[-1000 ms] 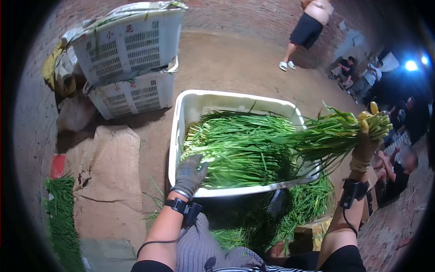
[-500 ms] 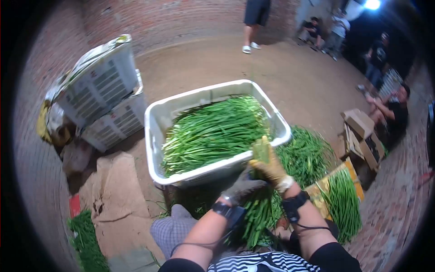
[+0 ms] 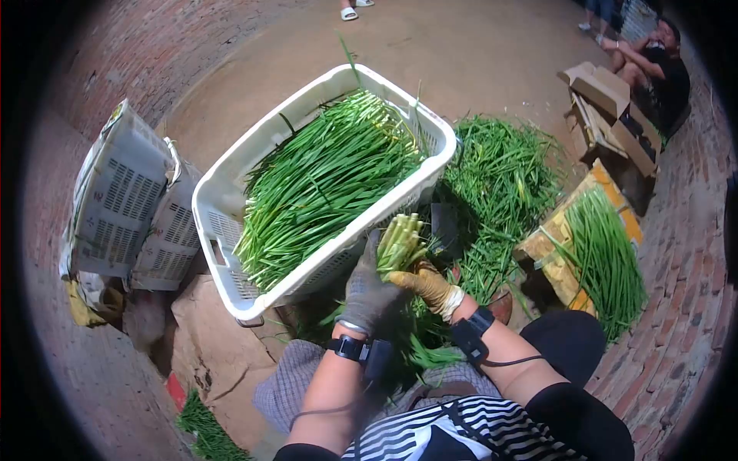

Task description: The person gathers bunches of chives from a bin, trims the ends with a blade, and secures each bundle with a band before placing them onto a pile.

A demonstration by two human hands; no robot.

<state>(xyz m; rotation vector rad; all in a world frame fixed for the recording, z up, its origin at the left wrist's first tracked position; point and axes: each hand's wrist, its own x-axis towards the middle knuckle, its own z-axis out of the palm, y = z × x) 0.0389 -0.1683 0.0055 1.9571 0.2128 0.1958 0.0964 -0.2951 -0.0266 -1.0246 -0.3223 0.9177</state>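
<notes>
A bundle of garlic chives (image 3: pixel 401 244) is upright between my hands, its pale cut ends on top and its green leaves hanging toward my lap. My left hand (image 3: pixel 365 288), in a grey glove and partly blurred, closes on the bundle's left side. From the right, my right hand (image 3: pixel 427 286) in a yellowed glove grips the same bundle below the pale ends. Just beyond them stands a white plastic crate (image 3: pixel 206 201) with many chives (image 3: pixel 327 184) laid inside, pale ends at both sides.
Loose green leaves (image 3: pixel 503 192) are heaped right of the crate. More chives (image 3: pixel 603 257) lie on a yellow board (image 3: pixel 573 273), near an open cardboard box (image 3: pixel 603 92). White crates (image 3: pixel 123 196) stand at the left. A seated person (image 3: pixel 661 73) is by the right wall.
My view has tilted down and turned. The bundle now stands with its pale ends visible; my right hand has moved from its upper end to lower on its right side.
</notes>
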